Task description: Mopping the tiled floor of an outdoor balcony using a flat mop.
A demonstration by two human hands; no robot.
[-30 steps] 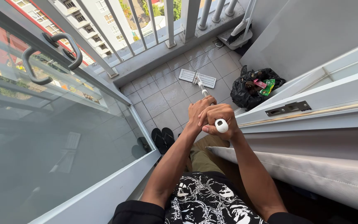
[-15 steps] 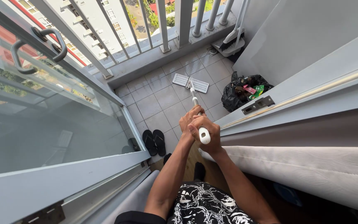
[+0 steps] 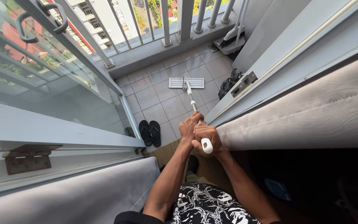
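Both of my hands grip the white handle of a flat mop (image 3: 194, 103). My left hand (image 3: 188, 127) sits a little lower on the pole, and my right hand (image 3: 207, 137) wraps the top end, whose white cap sticks out. The pole runs down to the white rectangular mop head (image 3: 175, 83), which lies flat on the grey balcony tiles (image 3: 154, 97).
A pair of black slippers (image 3: 150, 132) lies by the door sill. A glass sliding door (image 3: 50, 87) stands at left, a door frame and beige curtain (image 3: 303, 112) at right. A broom and dustpan (image 3: 231, 39) and a dark bag (image 3: 229, 83) sit by the railing (image 3: 166, 25).
The view has shifted back indoors and rightward. The mop head has slid farther out across the tiles, and my hands stay clasped on the handle.
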